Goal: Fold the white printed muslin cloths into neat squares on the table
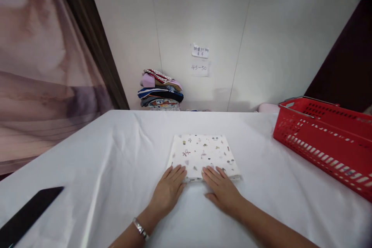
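Note:
A folded white cloth (203, 154) with small printed motifs lies flat on the white-covered table (139, 201), its near edge toward me. On its near left corner rests my left hand (171, 189), fingers stretched out flat and a silver bracelet at the wrist. My right hand (221, 189) lies on the near right part of the cloth, its fingers also extended and its thumb apart on the table. Neither hand grips anything.
A red plastic basket (325, 135) stands at the right. A black flat object (31, 213) lies at the left edge. Behind the table is a stack of folded clothes (160, 90) against the wall. A pinkish curtain (43, 62) hangs at left.

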`<state>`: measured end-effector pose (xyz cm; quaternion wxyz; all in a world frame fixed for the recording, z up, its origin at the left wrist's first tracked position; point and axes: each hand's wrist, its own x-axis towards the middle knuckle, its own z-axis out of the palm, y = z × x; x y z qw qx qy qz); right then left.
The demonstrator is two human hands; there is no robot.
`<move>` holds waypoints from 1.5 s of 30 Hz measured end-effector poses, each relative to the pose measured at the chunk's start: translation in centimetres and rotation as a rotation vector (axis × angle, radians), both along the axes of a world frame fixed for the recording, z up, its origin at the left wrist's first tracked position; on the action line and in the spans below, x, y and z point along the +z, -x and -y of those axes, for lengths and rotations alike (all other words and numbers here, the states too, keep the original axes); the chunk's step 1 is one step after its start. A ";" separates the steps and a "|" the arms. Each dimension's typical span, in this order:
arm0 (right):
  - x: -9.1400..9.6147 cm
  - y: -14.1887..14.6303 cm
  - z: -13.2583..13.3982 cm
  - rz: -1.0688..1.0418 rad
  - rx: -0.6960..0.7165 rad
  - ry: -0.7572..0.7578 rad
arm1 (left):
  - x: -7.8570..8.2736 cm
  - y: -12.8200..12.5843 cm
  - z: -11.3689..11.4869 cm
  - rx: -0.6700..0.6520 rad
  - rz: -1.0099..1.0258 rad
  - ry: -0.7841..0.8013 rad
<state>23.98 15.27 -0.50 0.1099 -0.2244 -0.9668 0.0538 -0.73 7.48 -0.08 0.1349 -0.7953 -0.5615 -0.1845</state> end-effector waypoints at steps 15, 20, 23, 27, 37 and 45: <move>1.8 1.4 0.7 0.028 -0.043 0.088 | -0.5 -3.8 -0.8 -0.030 0.044 0.109; 0.5 2.8 1.2 -0.003 -0.012 0.025 | 0.8 -3.0 -0.1 -0.035 0.105 0.116; -0.2 2.6 1.4 -0.021 -0.005 -0.012 | 1.6 -1.9 0.8 0.002 0.195 0.092; 0.5 2.4 1.4 0.015 -0.006 0.074 | 2.3 -1.1 1.0 0.068 0.313 0.058; 3.4 0.3 -1.7 0.028 -0.239 0.171 | 0.9 -2.7 -3.0 0.197 0.070 -0.021; 0.1 -4.0 -3.0 0.070 -0.368 0.039 | -1.1 -2.1 -2.3 0.192 -0.020 -0.038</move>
